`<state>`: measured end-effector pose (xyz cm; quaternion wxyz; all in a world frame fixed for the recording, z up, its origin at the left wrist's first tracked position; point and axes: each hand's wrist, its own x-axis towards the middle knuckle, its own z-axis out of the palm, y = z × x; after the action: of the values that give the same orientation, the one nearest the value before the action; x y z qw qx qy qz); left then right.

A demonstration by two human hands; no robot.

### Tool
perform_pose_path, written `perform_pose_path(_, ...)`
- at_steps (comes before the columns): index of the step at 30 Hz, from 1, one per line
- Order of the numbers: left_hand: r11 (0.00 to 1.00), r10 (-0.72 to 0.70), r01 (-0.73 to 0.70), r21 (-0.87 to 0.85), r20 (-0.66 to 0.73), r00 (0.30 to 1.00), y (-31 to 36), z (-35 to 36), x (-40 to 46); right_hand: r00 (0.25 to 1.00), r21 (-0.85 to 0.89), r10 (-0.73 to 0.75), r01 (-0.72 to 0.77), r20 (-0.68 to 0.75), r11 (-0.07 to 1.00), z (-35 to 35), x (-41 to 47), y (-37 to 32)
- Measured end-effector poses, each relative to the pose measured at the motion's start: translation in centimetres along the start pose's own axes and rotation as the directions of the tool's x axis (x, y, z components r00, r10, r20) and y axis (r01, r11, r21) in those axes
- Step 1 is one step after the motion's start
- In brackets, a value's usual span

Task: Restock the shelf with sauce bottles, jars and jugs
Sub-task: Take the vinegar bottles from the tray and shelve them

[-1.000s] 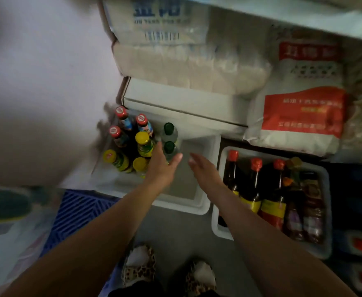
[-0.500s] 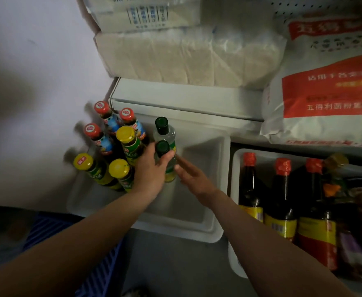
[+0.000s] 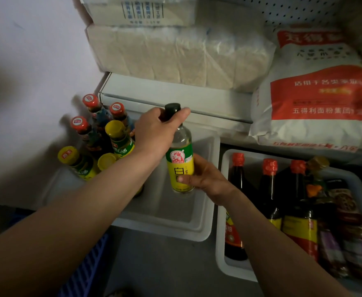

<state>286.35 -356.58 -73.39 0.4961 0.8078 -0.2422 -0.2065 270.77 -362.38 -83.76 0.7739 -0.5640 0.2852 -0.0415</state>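
My left hand [image 3: 154,133] gripped the black cap of the clear bottle [image 3: 180,155] while my right hand [image 3: 205,181] wrapped its yellow label, holding it over the white bin [image 3: 205,230]. Risk, as I judged it: my left forearm lay just beside the yellow-capped bottles [image 3: 115,136] on the left, and a careless swing could have toppled them.

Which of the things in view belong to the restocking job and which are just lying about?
Job:
- clear green-and-yellow-labelled bottle with black cap, held by left hand and right hand
- white plastic bin
- yellow-capped bottles

Lying about:
- red-and-white flour sack
- blue plastic crate
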Motion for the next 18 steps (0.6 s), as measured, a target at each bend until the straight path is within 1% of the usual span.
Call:
perform_pose_path(2, 0.997, 0.021, -0.022, -0.077, -0.008, 1.000, 0.3, 0.4, 0.0, 0.997, 0.051, -0.037, 0.040, -0.072, 0.998, -0.2, -0.3, -0.1)
perform_pose_path(4, 0.984, 0.065, -0.075, -0.160, -0.065, 0.996, 0.0, 0.5, -0.1, 0.992, 0.123, -0.045, 0.059, -0.118, 0.991, -0.4, -0.5, -0.6)
perform_pose_path(5, 0.978, 0.090, -0.109, -0.176, -0.112, 0.990, -0.5, 0.5, -0.3, 0.990, 0.158, -0.038, 0.060, -0.138, 0.986, -0.5, -0.7, -0.8)
perform_pose_path(7, 0.980, 0.111, -0.139, -0.145, -0.189, 0.976, -2.6, 0.5, -0.5, 0.983, 0.207, -0.025, 0.063, -0.180, 0.976, -0.9, -1.0, -1.1)
perform_pose_path(9, 0.991, 0.069, -0.089, -0.100, -0.194, 0.979, -5.5, 0.9, -0.7, 0.977, 0.229, -0.022, 0.072, -0.212, 0.971, -1.3, -1.4, -1.0)
perform_pose_path(12, 0.994, -0.060, 0.048, -0.101, -0.121, 0.991, -8.1, 1.6, -0.8, 0.973, 0.239, -0.024, 0.080, -0.230, 0.968, -1.7, -1.6, -0.7)
perform_pose_path(16, 0.996, -0.090, 0.090, 0.000, -0.070, 0.993, -9.4, 2.2, 0.8, 0.974, 0.245, -0.017, 0.074, -0.228, 0.967, -1.6, -1.5, -0.7)
perform_pose_path(18, 0.993, -0.121, 0.121, 0.006, -0.063, 0.991, -9.7, 2.4, 1.5, 0.973, 0.244, -0.012, 0.071, -0.232, 0.967, -1.6, -1.5, -0.8)
